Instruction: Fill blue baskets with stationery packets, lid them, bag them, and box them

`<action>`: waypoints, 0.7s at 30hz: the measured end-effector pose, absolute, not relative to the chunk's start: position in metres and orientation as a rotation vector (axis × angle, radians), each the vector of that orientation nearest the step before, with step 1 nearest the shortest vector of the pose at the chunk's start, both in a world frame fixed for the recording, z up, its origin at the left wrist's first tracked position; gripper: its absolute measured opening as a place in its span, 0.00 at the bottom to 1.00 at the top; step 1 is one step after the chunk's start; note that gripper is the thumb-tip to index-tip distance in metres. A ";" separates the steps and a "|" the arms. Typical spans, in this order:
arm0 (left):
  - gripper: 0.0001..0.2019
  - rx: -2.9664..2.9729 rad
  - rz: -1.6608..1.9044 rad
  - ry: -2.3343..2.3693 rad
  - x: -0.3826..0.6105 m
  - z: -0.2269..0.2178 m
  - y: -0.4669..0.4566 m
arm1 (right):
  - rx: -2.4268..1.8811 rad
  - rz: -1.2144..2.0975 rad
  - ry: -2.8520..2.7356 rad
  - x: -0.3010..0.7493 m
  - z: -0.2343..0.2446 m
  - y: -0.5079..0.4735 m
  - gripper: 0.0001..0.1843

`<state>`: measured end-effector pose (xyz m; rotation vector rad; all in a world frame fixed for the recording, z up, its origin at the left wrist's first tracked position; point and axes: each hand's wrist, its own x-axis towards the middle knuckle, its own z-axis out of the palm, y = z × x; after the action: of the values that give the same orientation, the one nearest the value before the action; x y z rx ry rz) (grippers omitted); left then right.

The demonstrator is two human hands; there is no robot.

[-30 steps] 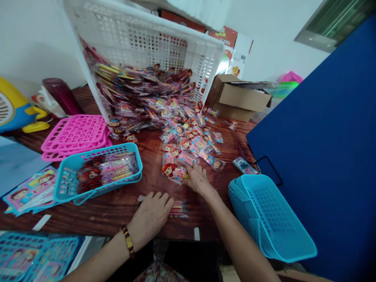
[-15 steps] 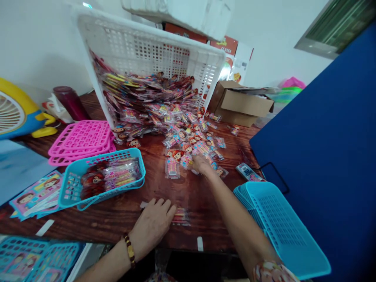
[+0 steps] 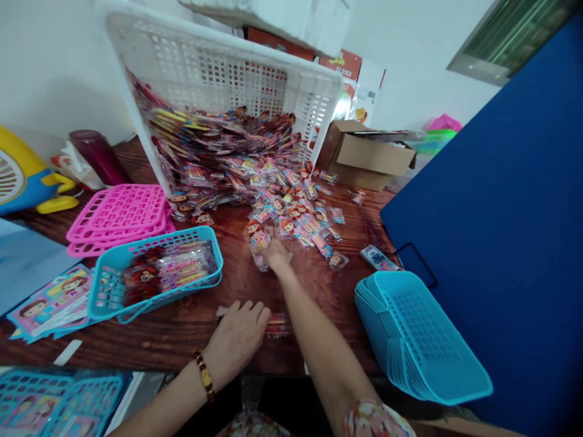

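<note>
Brown wood-grain table point(image 3: 332, 303): across it we record one change, the right arm point(image 3: 312, 328) having swung in from the scattered packets point(image 3: 310, 221) to nearer centre, which we judge to mean that some are being drawn apart from the rest. Taking clock directions from mid-view, a blue panel point(image 3: 492, 243) stands at 3 o'clock. At 11 we find a white crate point(image 3: 182, 54), its opening toward us, heaped packets point(image 3: 214, 136) spilling out. A stack of blue baskets point(image 3: 437, 334) sits at 4; a loaded blue basket point(image 3: 109, 282) between 8 and 9; an open cardboard box point(image 3: 368, 155) at 2; pink mesh pieces point(image 3: 121, 209) at 9. The left hand point(image 3: 239, 331), at 7, lies low with fingers bent beside a small bundle point(image 3: 279, 326) partly covered by it; we cannot tell whether it grips. The right hand point(image 3: 277, 252), just below centre, is narrowed against the gathered packets point(image 3: 256, 241); motion blur hides whether it holds them.
</note>
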<state>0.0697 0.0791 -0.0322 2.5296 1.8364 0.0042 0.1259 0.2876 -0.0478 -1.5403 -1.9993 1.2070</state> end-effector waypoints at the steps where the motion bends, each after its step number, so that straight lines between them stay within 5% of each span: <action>1: 0.09 2.524 -0.003 1.828 0.070 -0.031 0.079 | -1.621 1.161 -1.997 0.119 -0.046 0.286 0.34; 7: 0.09 2.513 -0.014 1.817 0.071 -0.023 0.081 | -2.066 0.708 -2.176 0.105 -0.031 0.274 0.40; 14: 0.11 2.530 0.193 1.874 0.067 -0.028 0.079 | -1.477 0.571 -2.787 0.168 -0.010 0.238 0.26; 21: 0.13 2.592 0.366 1.885 0.068 -0.034 0.080 | -1.062 0.972 -2.847 0.226 0.001 0.199 0.41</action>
<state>0.0677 0.0796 -0.0345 2.5919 1.8853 0.3658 0.2258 0.1991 0.0007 -1.0624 -2.8470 0.9724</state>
